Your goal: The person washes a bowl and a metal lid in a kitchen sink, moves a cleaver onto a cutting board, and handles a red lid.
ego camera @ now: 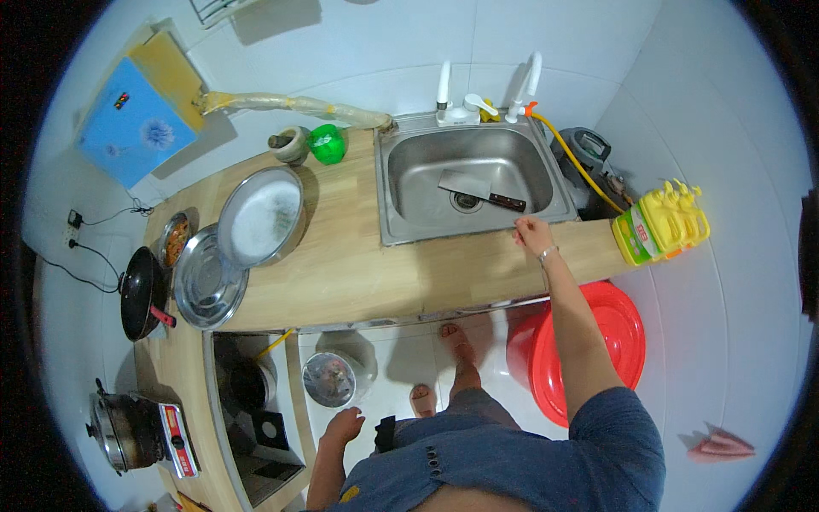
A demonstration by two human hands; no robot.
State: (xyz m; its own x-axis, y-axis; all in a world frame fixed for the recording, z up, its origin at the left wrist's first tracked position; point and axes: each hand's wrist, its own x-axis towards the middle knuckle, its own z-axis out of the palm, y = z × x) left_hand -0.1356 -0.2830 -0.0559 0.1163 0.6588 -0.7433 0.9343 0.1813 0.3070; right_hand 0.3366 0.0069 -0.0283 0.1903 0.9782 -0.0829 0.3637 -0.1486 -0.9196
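My right hand (pixel 535 237), with a bracelet at the wrist, hovers over the front rim of the stainless steel sink (pixel 409 232). Its fingers are loosely curled and no object shows in them. Just beyond it, a cleaver (pixel 473 185) with a dark handle lies flat in the basin, partly over the drain (pixel 466 202). My left hand (pixel 345 425) hangs low at my side, near a bin with a plastic liner (pixel 329 379). Its fingers curl inward, so the palm is hidden.
A metal basin of whitish contents (pixel 265 214) overlaps a steel pan (pixel 208 281) on the wooden counter (pixel 339 269). Left are a frying pan (pixel 139 294) and a pot (pixel 125 432). Yellow jugs (pixel 662 224) stand right, above a red lidded tub (pixel 617 320). White taps (pixel 457 109) rise behind the sink.
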